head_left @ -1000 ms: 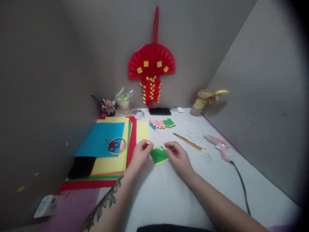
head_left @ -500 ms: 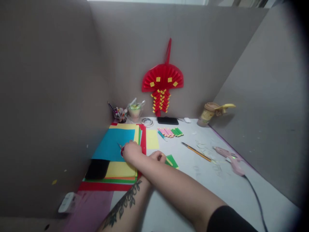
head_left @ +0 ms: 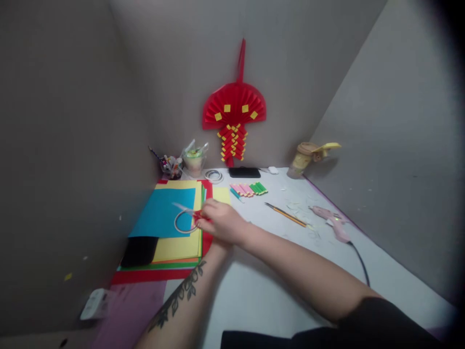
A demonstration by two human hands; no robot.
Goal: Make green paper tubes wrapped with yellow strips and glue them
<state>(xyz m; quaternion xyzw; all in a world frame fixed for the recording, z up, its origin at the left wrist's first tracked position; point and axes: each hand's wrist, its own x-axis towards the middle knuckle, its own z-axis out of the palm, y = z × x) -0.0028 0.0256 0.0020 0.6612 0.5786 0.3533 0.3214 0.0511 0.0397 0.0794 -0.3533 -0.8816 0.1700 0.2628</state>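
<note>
Grey cubicle walls, messy craft desk [head_left: 261, 286]. Right hand [head_left: 222, 224] has its fingers closed around the scissors [head_left: 193, 214] above the paper stack [head_left: 174, 245] (left hand is tucked underneath, can't tell its fingers).

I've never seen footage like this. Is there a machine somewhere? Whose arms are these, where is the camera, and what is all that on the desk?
There is no machine here. A person wears a camera on the head that looks forward and down, so the two arms coming in from below are their own. The right hand reaches across to the left and grips small red-handled scissors above a stack of coloured paper, next to a tape ring. The tattooed left forearm lies under the right arm, and its hand is hidden. On the white desk lie a pencil, a pink glue gun and small rolled paper sticks. A red paper fan ornament hangs on the back wall.
</note>
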